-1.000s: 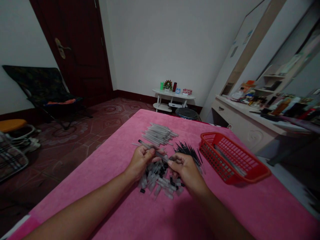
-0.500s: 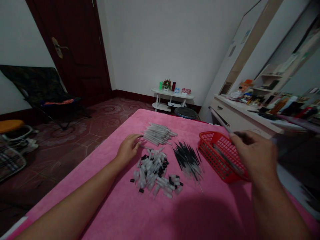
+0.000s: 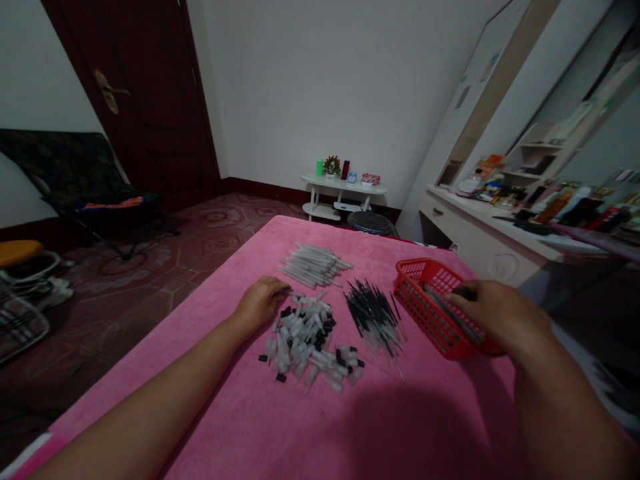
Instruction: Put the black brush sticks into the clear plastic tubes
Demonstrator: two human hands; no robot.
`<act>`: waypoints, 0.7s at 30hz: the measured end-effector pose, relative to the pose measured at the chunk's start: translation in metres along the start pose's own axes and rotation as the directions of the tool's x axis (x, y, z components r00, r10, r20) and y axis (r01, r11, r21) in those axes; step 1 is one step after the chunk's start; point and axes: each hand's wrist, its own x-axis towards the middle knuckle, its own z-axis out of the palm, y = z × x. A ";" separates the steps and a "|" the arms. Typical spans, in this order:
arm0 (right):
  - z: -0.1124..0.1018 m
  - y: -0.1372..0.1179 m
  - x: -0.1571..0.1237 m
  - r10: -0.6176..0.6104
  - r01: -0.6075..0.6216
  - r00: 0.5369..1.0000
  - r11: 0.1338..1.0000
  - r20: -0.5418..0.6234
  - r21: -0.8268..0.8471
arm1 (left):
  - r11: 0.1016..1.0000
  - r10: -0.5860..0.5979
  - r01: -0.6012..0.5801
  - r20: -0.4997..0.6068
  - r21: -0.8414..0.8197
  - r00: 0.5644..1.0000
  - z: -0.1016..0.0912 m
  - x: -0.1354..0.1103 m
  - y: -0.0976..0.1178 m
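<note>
On the pink table [image 3: 410, 427] my left hand [image 3: 259, 303] rests with its fingers curled, pinching the end of a thin grey pen barrel [image 3: 296, 294] at the edge of a heap of clear and black pen caps [image 3: 307, 340]. Behind the heap lies a stack of grey pen barrels [image 3: 314, 265], and to its right a bunch of black refills [image 3: 373, 310]. My right hand [image 3: 500, 317] is low over the red plastic basket [image 3: 417, 293], fingers closed on the dark end of an assembled pen [image 3: 443, 308] that lies inside it.
A white dresser [image 3: 480, 247] crowded with bottles stands to the right of the table. A small white shelf table [image 3: 343, 193] and a round stool [image 3: 373, 223] are by the far wall. On the left are a folding chair [image 3: 85, 187] and a dark door [image 3: 145, 100].
My hands came apart from joining a pen over the caps. The right hand carried the pen to the right and lowered it into the red basket. The left hand moved to the barrels.
</note>
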 end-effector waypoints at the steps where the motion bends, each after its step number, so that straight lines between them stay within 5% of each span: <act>1: -0.003 -0.009 -0.003 -0.012 0.012 0.999 1.000 0.039 -0.019 | 1.000 -0.007 0.007 0.006 0.007 1.000 -0.001 0.000 0.001; 6: 0.002 -0.069 -0.025 -0.324 0.299 0.942 0.928 0.084 0.221 | 0.997 -0.060 0.060 0.000 0.054 0.998 -0.003 -0.002 0.005; 9: 0.019 -0.099 -0.043 -0.421 0.370 0.892 0.889 0.164 0.271 | 0.996 -0.085 0.086 -0.058 0.023 0.995 -0.004 -0.002 0.006; 21: 0.056 -0.130 -0.071 -0.346 0.365 0.883 0.931 0.316 0.001 | 0.992 0.010 -0.019 -0.073 -0.124 0.997 -0.001 -0.002 0.020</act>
